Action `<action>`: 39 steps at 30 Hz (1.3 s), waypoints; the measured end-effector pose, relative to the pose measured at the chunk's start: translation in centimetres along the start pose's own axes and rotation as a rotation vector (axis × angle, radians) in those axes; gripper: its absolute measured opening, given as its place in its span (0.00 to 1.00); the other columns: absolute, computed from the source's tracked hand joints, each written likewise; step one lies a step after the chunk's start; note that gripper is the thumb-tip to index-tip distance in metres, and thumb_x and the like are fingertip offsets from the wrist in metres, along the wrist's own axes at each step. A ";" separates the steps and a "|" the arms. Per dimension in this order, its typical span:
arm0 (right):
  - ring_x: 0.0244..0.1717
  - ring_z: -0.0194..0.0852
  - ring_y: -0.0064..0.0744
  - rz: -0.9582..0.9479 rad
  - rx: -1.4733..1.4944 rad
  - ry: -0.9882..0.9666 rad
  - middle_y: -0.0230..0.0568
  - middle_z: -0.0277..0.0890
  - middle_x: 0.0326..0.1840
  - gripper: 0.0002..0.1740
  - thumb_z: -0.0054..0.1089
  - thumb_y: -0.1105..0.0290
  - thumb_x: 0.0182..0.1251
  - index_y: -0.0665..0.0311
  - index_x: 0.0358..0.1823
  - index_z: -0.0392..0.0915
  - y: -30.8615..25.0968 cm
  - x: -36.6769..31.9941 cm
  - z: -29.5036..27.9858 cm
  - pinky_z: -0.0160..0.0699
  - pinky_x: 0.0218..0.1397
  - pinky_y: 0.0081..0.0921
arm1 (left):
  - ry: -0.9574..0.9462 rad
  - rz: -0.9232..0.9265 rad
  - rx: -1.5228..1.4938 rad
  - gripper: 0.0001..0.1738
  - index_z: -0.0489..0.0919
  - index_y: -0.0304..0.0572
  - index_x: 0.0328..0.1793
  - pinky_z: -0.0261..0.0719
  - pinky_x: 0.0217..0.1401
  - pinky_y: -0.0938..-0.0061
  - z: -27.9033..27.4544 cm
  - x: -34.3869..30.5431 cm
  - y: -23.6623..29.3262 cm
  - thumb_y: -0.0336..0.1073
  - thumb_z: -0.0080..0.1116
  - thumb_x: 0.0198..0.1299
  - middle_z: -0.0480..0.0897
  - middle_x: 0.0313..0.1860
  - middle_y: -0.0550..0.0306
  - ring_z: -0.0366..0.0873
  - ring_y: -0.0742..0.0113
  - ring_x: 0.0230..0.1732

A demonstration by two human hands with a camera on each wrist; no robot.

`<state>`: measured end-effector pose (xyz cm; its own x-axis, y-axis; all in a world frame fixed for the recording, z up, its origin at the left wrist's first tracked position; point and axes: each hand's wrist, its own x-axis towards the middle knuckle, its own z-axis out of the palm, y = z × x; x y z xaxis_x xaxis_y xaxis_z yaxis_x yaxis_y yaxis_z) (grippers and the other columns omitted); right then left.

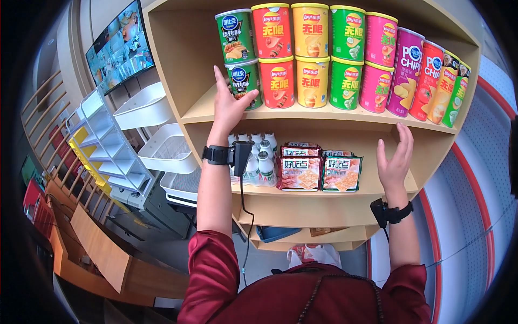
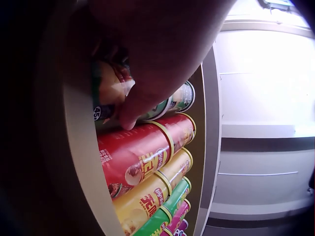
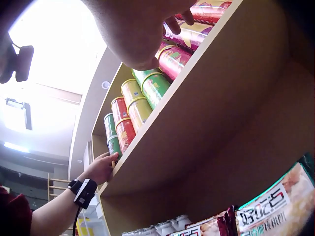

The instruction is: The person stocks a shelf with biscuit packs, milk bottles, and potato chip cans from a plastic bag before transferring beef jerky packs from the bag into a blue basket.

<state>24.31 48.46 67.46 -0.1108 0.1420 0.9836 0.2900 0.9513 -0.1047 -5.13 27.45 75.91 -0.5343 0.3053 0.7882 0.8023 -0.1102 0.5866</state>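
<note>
Lower dark-green can [image 1: 244, 80] stands against the left hand [image 1: 229, 106] — fingers uncurled (right hand [image 1: 395, 163] likewise)

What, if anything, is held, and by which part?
Left hand: thumb across the lower dark-green canister, fingers by its left side; whether it grips cannot be told. Right hand: nothing held.

The head view looks forward and down over the person's chest [image 1: 318, 302], far enough back to take in the shelf unit [image 1: 334, 132] and both arms [image 1: 214, 194]; the left wrist view sits close to the canisters [image 2: 135, 155], turned sideways; the right wrist view looks up from below them, tilted, across to the left arm [image 3: 54, 211]; all three share the canisters
</note>
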 end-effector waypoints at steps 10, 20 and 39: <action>0.60 0.63 0.48 0.008 -0.031 -0.014 0.50 0.63 0.58 0.29 0.59 0.74 0.55 0.67 0.60 0.63 -0.5 -0.7 -1.3 0.64 0.61 0.38 | -0.002 0.021 0.075 0.61 0.31 0.31 0.74 0.74 0.54 0.68 -0.1 -0.2 -0.4 0.38 0.69 0.49 0.68 0.60 0.37 0.73 0.56 0.56; 0.62 0.60 0.51 0.247 -0.110 -0.103 0.52 0.63 0.60 0.30 0.59 0.74 0.55 0.66 0.61 0.61 0.2 -7.2 -4.1 0.60 0.64 0.39 | 0.257 0.443 0.433 0.21 0.74 0.36 0.52 0.69 0.54 0.60 -2.9 -11.8 -3.7 0.30 0.62 0.50 0.75 0.48 0.45 0.72 0.49 0.50; 0.62 0.59 0.54 0.513 -0.339 -0.416 0.55 0.62 0.60 0.30 0.58 0.73 0.56 0.68 0.61 0.61 -3.1 -21.0 -9.7 0.59 0.65 0.40 | -0.083 -0.244 0.797 0.04 0.79 0.41 0.32 0.70 0.45 0.64 -17.8 -36.3 -10.2 0.32 0.58 0.51 0.79 0.32 0.55 0.76 0.55 0.38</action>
<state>34.97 39.84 48.51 -0.2138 0.7014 0.6799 0.6723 0.6106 -0.4186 1.36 0.62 44.63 -0.7208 0.3065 0.6217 0.6316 0.6599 0.4070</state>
